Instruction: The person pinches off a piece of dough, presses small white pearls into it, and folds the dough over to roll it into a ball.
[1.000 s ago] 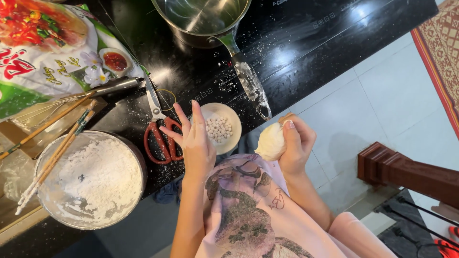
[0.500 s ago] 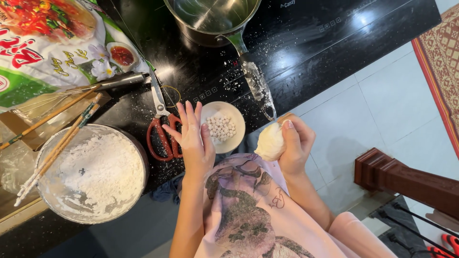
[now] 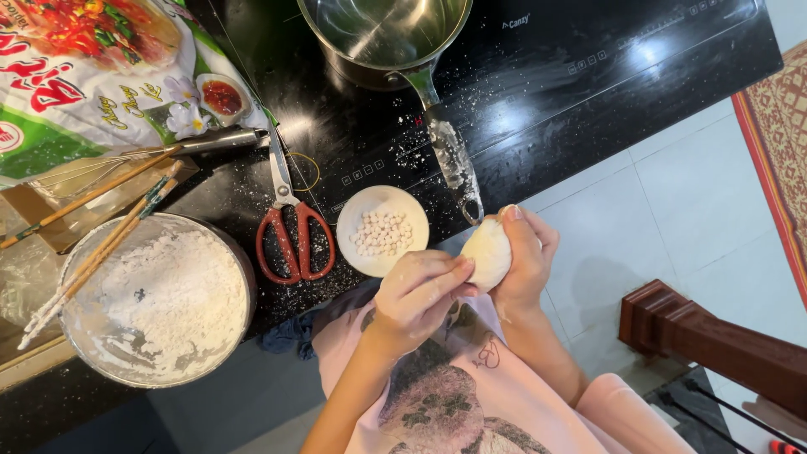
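A pale, smooth lump of dough [image 3: 486, 254], rounded and a little flattened, sits in the right hand [image 3: 525, 261], whose fingers curl closed around its far side with the thumb up near the top. The left hand [image 3: 418, 296] comes in from the other side, half curled, its fingertips [image 3: 461, 267] pressing against the dough's near face; it grips nothing of its own. Both hands are dusted white and meet just off the edge of the worktop [image 3: 538, 109], over the person's pink printed shirt [image 3: 437, 395].

Just beside the left hand, on the glossy black, flour-speckled worktop, stands a small round cream dish [image 3: 382, 230] filled with tiny white pellets. Left of it lie scissors [image 3: 290, 227] with red loop handles and steel blades pointing away from the person. Further left is a wide metal bowl [image 3: 155, 303] heaped with powdery white flour, with flour-coated wooden chopsticks [image 3: 97, 252] resting across its rim. A wire whisk [image 3: 151, 155] with a steel handle lies above that, near a shiny plastic flour bag [image 3: 101, 76] printed in green, white and red. At the top stands a stainless steel saucepan [image 3: 382, 38], its long handle, smeared with flour, reaching down toward the right hand and ending close to the dough. Light floor tiles [image 3: 639, 235] lie below.
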